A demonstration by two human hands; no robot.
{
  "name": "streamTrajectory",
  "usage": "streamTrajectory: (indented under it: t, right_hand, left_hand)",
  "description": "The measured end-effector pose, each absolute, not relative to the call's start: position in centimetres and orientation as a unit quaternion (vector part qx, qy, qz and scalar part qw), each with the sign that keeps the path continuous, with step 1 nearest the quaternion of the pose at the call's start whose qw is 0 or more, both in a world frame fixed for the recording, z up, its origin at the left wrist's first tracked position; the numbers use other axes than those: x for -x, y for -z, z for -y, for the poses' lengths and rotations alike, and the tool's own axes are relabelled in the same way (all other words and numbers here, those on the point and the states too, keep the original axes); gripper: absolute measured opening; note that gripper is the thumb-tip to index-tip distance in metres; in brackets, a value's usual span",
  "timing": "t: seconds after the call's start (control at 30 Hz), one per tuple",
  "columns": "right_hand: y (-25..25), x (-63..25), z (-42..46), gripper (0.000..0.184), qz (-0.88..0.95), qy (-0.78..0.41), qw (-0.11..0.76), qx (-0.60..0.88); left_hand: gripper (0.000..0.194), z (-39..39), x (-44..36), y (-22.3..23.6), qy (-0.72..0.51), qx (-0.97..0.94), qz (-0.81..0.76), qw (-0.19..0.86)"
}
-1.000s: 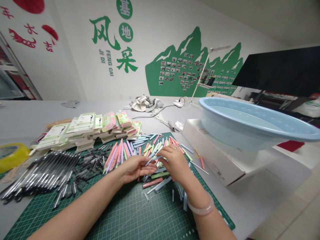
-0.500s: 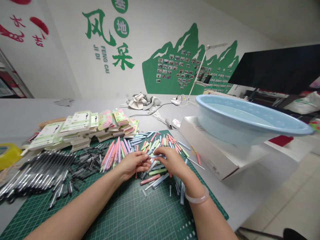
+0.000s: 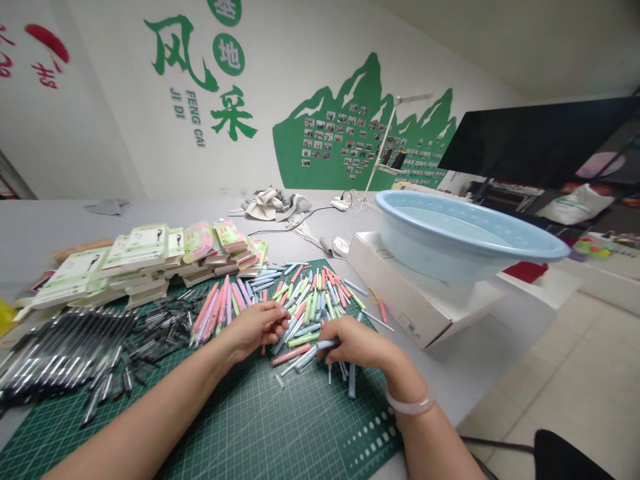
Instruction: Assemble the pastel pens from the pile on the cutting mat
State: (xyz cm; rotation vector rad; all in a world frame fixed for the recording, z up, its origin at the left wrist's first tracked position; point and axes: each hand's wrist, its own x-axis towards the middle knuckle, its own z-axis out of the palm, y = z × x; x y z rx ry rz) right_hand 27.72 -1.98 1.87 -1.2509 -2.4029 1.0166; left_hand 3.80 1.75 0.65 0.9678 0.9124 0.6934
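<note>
My left hand hovers at the left side of a loose pile of pastel pen parts. Its fingers are curled with the tips together; whatever they may hold is too small to make out. Lower and to the right, my right hand grips a light blue pen barrel between thumb and fingers. Beneath and beside it lie a red barrel, a green barrel and several blue pieces. A small clear piece rests on the green cutting mat.
Pink and purple pens lie left of the pile, with black pen parts and a row of clear-and-black pens beyond. Stacked paper boxes stand behind. A blue basin sits on a white box at right.
My hands have parted. The right one has moved down and towards me with a blue barrel, while the left stays near the pile. The camera view has turned slightly right.
</note>
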Motion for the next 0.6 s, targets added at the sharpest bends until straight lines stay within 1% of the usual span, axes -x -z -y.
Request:
streamTrajectory:
  t: [0.17,0.4,0.5,0.6]
  right_hand:
    - [-1.0,-28.0,2.8,0.02,0.84,-0.321,0.109,0.424]
    - [-0.7,-27.4,3.2,0.011,0.835,-0.285,0.14,0.448]
    - [-1.7,-26.6,2.6,0.011,0.812,-0.289,0.211,0.462]
    - [-3.1,-25.5,1.5,0.009,0.742,-0.337,0.33,0.476]
  left_hand:
    - [0.016,-1.5,-3.8,-0.6,-0.315,-0.428,-0.411,0.741]
    - [0.021,-1.2,-3.8,-0.3,-0.324,-0.454,-0.4,0.728]
    - [0.024,-1.1,-4.0,-0.4,-0.346,-0.521,-0.399,0.671]
    - [0.026,-1.1,-4.0,-0.9,-0.352,-0.615,-0.429,0.561]
